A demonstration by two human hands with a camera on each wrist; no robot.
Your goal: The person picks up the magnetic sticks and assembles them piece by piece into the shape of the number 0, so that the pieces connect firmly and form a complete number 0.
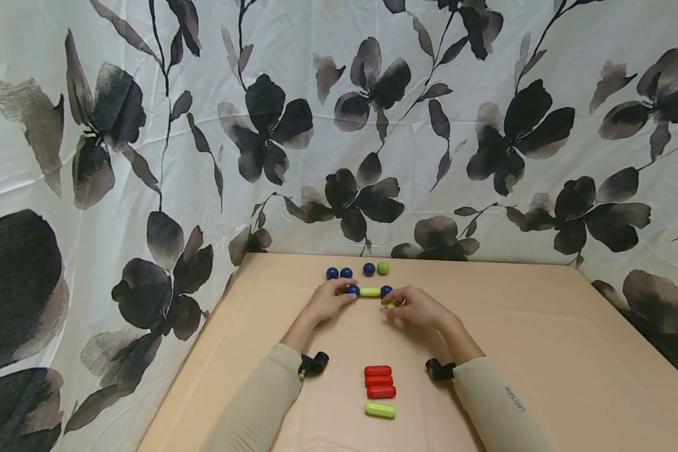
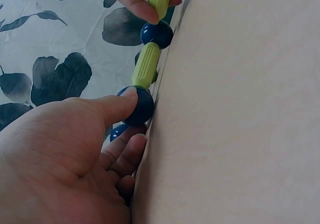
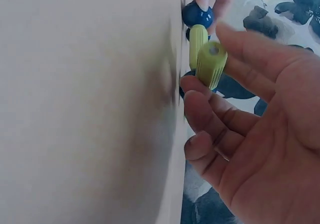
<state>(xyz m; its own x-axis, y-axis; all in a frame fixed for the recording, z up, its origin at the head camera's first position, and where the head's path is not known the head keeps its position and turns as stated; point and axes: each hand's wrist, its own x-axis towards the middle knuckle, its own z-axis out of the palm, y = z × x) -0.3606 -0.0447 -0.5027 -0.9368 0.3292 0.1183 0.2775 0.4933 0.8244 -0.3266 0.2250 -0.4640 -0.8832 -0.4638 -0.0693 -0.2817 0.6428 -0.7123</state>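
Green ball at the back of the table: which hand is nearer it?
Right, narrowly. The right hand sits just in front of the green ball, slightly right of it; the left hand lies farther left.

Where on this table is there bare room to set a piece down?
Free: the table's right half, beyond the right hand, and the left strip beside the left hand. Crowded: the far middle with the loose balls, and the near middle with the red rods.
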